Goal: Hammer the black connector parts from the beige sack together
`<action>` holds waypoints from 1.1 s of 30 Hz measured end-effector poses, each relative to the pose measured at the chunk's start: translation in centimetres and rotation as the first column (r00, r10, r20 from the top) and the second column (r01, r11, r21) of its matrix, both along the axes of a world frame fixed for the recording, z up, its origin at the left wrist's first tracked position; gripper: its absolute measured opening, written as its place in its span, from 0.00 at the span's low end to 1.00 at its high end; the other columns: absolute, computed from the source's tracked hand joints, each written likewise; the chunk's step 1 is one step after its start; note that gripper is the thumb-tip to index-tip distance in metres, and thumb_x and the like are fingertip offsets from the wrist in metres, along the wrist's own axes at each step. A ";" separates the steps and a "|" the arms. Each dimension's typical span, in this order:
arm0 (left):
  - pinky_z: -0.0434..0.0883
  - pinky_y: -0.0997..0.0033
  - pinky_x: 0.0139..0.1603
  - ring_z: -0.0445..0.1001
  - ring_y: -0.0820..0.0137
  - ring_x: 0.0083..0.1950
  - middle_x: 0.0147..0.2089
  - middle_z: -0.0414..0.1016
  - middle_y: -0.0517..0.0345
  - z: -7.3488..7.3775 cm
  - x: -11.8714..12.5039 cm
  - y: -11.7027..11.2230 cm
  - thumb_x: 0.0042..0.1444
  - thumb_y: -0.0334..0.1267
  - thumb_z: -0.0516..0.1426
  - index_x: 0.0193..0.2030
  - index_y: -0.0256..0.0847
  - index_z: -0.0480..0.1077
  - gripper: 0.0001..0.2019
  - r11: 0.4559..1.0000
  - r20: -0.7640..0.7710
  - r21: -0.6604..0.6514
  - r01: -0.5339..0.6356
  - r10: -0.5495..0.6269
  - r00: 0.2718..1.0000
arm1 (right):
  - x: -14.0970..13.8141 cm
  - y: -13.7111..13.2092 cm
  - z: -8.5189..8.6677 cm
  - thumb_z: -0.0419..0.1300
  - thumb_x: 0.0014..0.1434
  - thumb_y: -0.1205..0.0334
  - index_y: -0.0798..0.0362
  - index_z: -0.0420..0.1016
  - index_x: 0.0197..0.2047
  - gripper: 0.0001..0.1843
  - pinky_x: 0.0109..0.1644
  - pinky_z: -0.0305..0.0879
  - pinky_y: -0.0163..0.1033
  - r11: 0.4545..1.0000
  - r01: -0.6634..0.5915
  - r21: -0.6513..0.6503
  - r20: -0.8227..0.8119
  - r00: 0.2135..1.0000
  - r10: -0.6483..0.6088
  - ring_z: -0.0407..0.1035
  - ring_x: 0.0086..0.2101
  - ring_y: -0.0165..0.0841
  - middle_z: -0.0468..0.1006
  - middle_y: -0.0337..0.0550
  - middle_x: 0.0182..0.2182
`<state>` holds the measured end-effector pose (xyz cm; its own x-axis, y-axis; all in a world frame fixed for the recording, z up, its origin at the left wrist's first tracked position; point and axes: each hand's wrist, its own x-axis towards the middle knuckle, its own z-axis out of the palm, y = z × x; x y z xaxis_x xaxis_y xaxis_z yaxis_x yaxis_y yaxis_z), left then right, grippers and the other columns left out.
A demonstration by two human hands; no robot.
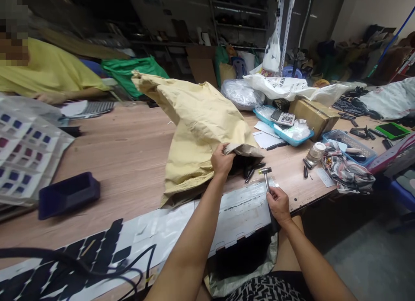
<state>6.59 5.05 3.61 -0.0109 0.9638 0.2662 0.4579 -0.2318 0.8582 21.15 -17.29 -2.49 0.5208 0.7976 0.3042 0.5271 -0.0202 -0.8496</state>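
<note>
Sack [197,132] of yellowish paper held open at its mouth on a wooden bench [129,154], a small hammer [266,176] gripped beside it

Left hand [222,160] is closed on the sack's folded edge, apparently lifting it so the dark parts [251,169] spilling from the mouth can be reached; right hand [279,204] is wrapped round the hammer's handle, head up, over a white sheet [240,210] at the bench's near edge. Trays, a calculator [282,117], a cardboard box [313,115] and bags crowd the far side; a person in yellow [48,72] sits at left, shelving behind
</note>
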 end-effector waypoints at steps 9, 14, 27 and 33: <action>0.61 0.50 0.60 0.63 0.48 0.61 0.60 0.68 0.45 -1.6 0.3 -1.5 0.41 0.39 0.65 0.64 0.44 0.62 0.40 0.994 -0.313 0.028 -0.110 0.113 0.943 | -0.1 -0.1 -0.1 0.57 0.56 0.64 0.55 0.82 0.39 0.12 0.30 0.63 0.33 1.000 0.011 0.006 -0.015 1.000 -0.011 0.64 0.25 0.29 0.70 0.38 0.26; 0.60 0.53 0.61 0.68 0.53 0.56 0.51 0.71 0.46 -4.1 0.8 -9.0 0.52 0.40 0.61 0.49 0.42 0.72 0.17 0.927 -0.390 0.301 0.221 -0.092 0.916 | -0.1 0.0 -0.2 0.58 0.57 0.63 0.56 0.82 0.40 0.12 0.30 0.63 0.34 1.000 0.010 0.011 -0.032 0.999 -0.009 0.64 0.25 0.29 0.71 0.38 0.27; 0.67 0.65 0.47 0.72 0.63 0.44 0.43 0.76 0.56 -5.9 0.9 -10.7 0.57 0.40 0.61 0.41 0.45 0.76 0.06 0.954 -0.445 0.015 0.301 -0.263 0.856 | 0.0 -0.1 0.0 0.57 0.56 0.62 0.55 0.81 0.40 0.13 0.30 0.64 0.33 0.999 0.025 0.023 -0.046 0.999 -0.023 0.64 0.25 0.28 0.70 0.37 0.27; 0.67 0.63 0.49 0.70 0.61 0.46 0.42 0.78 0.58 -7.8 -4.7 -13.3 0.56 0.41 0.63 0.39 0.46 0.76 0.05 0.950 -0.329 -0.046 0.308 -0.305 0.893 | 0.1 0.1 0.2 0.58 0.55 0.63 0.54 0.81 0.37 0.11 0.31 0.63 0.33 1.000 -0.013 -0.014 0.047 0.999 0.013 0.62 0.25 0.28 0.68 0.36 0.25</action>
